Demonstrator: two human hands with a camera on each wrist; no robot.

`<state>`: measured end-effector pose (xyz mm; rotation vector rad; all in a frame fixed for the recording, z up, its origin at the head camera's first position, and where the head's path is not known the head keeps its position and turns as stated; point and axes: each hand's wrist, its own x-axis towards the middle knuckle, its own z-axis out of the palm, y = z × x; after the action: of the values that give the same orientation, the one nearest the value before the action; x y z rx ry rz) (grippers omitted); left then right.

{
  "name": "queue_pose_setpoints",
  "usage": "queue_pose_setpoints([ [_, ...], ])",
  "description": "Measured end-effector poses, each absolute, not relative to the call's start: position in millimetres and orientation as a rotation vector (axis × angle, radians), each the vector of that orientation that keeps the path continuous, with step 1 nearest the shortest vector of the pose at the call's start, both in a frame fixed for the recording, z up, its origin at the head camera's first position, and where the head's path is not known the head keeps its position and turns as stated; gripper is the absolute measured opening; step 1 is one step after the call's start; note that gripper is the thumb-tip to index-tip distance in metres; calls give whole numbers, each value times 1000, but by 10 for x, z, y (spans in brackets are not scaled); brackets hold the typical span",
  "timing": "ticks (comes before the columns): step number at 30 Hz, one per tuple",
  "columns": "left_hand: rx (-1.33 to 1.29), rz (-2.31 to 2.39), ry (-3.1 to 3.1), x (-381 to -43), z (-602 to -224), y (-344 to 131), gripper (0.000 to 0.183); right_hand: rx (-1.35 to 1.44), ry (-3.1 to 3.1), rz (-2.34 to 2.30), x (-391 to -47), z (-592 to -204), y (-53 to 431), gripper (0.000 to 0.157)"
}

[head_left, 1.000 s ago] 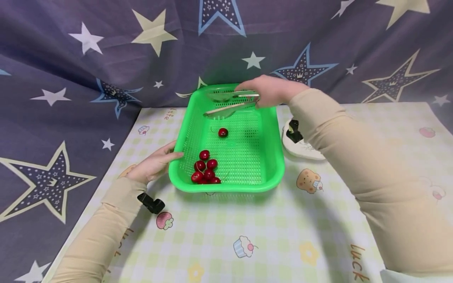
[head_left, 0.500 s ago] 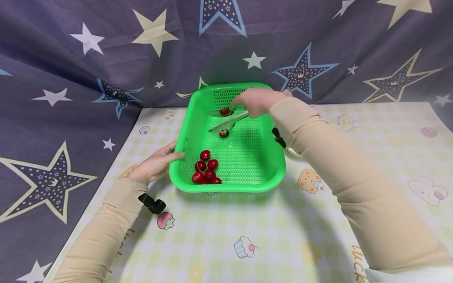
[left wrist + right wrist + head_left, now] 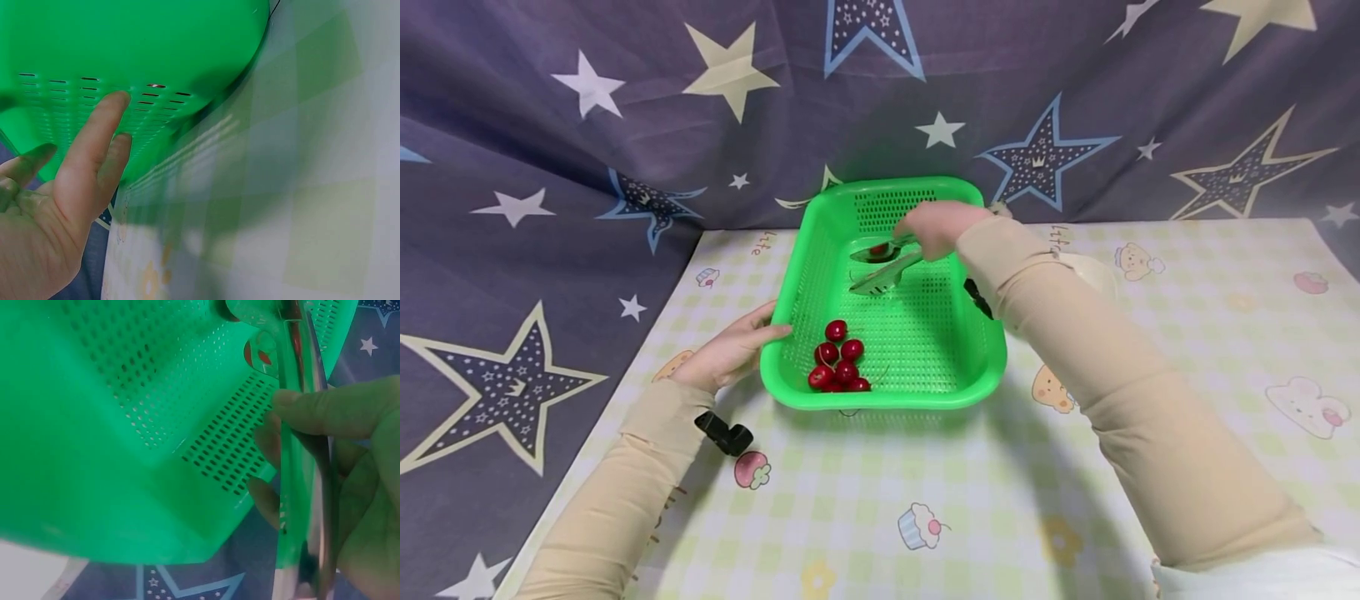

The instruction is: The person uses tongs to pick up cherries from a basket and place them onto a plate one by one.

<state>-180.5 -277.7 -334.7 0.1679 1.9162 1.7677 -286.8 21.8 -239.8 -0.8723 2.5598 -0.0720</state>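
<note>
A green plastic basket (image 3: 883, 400) stands on the table. My left hand (image 3: 737, 346) holds its left rim, thumb over the edge; in the left wrist view the fingers (image 3: 103, 137) lie against the perforated wall. My right hand (image 3: 942, 227) reaches over the basket's far right part and grips metal tongs (image 3: 891, 273), their jaws parted inside. Red shows at the far jaw; cherry or reflection, I cannot tell. The lone cherry there is mostly hidden by the tongs. Several red cherries (image 3: 838, 354) lie in the basket's near left corner, some with stems.
A white plate (image 3: 1090, 273) stands right of the basket, mostly hidden by the right sleeve (image 3: 1120, 392). A checked cloth (image 3: 850, 500) with printed pictures covers the table. A dark star-patterned curtain (image 3: 647, 108) hangs behind and at the left.
My right hand has lowered the tongs toward me, down into the basket, with the jaws now around where the lone cherry was seen. The left hand and the near cherries have stayed put.
</note>
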Motion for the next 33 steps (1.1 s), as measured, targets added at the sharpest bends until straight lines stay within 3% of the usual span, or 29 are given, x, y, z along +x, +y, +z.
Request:
queue_pose_setpoints([
  [33,161,1766,1925,-1821,-3382,-2778,63,-827,2544,-119,-2957,-2612,211,73],
])
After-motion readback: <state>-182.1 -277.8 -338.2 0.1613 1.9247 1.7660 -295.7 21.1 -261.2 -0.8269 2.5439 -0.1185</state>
